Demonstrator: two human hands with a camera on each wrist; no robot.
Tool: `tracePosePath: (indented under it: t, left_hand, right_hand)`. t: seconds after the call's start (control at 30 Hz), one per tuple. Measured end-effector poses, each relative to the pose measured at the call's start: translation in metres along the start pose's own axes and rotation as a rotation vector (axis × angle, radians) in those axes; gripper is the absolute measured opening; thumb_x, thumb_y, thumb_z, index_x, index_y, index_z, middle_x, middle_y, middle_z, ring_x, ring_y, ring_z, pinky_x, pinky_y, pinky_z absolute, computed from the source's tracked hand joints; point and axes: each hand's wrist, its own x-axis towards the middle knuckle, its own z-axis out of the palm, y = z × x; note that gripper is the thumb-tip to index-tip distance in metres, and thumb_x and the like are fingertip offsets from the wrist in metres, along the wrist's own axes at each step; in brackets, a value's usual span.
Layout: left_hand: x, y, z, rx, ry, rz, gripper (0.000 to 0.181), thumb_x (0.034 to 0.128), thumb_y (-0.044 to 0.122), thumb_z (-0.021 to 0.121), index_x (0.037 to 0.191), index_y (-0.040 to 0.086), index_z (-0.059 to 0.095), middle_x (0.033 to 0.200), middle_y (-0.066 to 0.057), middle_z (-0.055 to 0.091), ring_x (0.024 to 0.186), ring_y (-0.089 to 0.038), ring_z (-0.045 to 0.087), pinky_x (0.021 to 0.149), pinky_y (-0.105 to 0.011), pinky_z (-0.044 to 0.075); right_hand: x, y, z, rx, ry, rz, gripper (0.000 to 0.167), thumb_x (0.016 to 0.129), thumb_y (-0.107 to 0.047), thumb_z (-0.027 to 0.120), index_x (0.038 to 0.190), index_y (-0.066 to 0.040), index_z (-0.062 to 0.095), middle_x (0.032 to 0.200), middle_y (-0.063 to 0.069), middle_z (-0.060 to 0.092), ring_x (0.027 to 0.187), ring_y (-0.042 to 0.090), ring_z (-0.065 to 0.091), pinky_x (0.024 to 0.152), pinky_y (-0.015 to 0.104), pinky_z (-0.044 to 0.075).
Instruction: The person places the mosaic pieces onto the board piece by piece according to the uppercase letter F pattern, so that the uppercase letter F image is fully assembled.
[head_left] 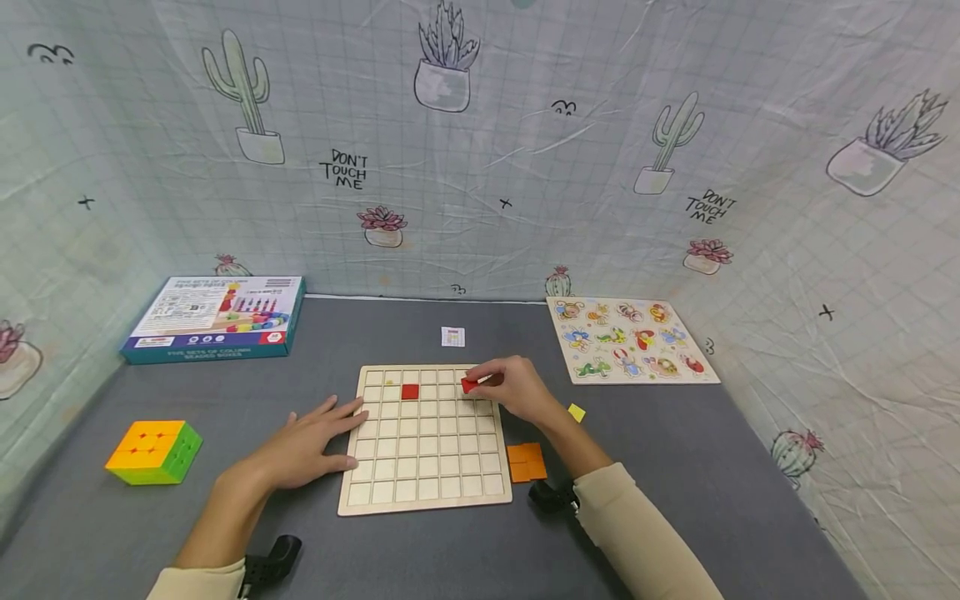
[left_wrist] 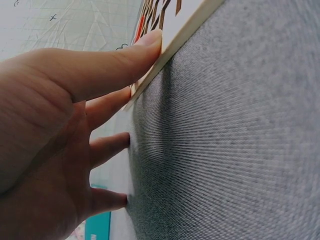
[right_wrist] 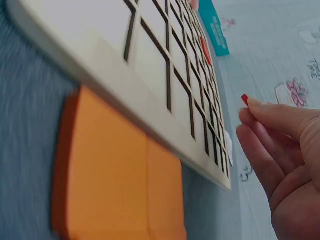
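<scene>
A wooden grid board (head_left: 420,450) with square cells lies at the middle of the table. One red square tile (head_left: 409,392) sits in a cell of the second row from the top. My right hand (head_left: 517,387) pinches another red square tile (head_left: 469,385) between thumb and fingers, over the board's upper right cells; the right wrist view shows only a corner of that tile (right_wrist: 245,99). The left hand (head_left: 307,446) lies spread at the board's left edge. Its thumb (left_wrist: 145,47) touches the board's rim, while the other fingers are extended.
Orange square tiles (head_left: 527,462) lie against the board's right side, with a yellow tile (head_left: 576,412) farther right. A sticker-like insect picture board (head_left: 633,342) is at the back right. At left are a flat box (head_left: 213,317) and a puzzle cube (head_left: 153,452). A small printed card (head_left: 453,337) lies behind the board.
</scene>
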Motion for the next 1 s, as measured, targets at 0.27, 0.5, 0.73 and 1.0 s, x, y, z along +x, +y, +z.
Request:
tracePosePath:
  t: [0.27, 0.5, 0.73, 1.0]
  left_hand:
    - [0.000, 0.001, -0.001, 0.001, -0.006, -0.003, 0.077, 0.0889, 0.045, 0.075, 0.154, 0.014, 0.047, 0.167, -0.012, 0.035, 0.154, -0.052, 0.022, 0.108, -0.088, 0.011]
    - [0.001, 0.001, 0.000, 0.006, -0.001, -0.006, 0.076, 0.0888, 0.045, 0.075, 0.153, 0.014, 0.048, 0.167, -0.012, 0.036, 0.154, -0.052, 0.022, 0.108, -0.088, 0.011]
    - [0.001, 0.002, -0.002, 0.017, 0.002, -0.010, 0.076, 0.0883, 0.045, 0.076, 0.153, 0.014, 0.049, 0.166, -0.013, 0.036, 0.154, -0.053, 0.023, 0.108, -0.088, 0.012]
    - [0.001, 0.002, -0.003, 0.030, 0.008, -0.008, 0.078, 0.0871, 0.046, 0.076, 0.153, 0.014, 0.049, 0.166, -0.013, 0.037, 0.153, -0.054, 0.024, 0.107, -0.088, 0.014]
  right_hand:
    - [0.010, -0.009, 0.024, -0.020, -0.008, 0.012, 0.021, 0.087, -0.012, 0.080, 0.108, -0.009, 0.081, 0.121, 0.009, 0.075, 0.088, 0.019, 0.075, 0.074, 0.019, 0.058]
    - [0.021, -0.017, 0.038, -0.022, -0.013, -0.002, 0.020, 0.088, -0.012, 0.080, 0.108, -0.010, 0.081, 0.114, 0.008, 0.079, 0.085, 0.019, 0.076, 0.070, 0.017, 0.056]
    - [0.027, -0.021, 0.049, -0.061, 0.029, 0.038, 0.018, 0.087, -0.018, 0.082, 0.104, -0.012, 0.082, 0.105, 0.005, 0.081, 0.078, 0.012, 0.074, 0.065, 0.019, 0.054]
    - [0.028, -0.024, 0.056, -0.091, 0.029, 0.055, 0.019, 0.087, -0.019, 0.081, 0.105, -0.012, 0.082, 0.101, 0.006, 0.081, 0.073, 0.007, 0.064, 0.065, 0.019, 0.048]
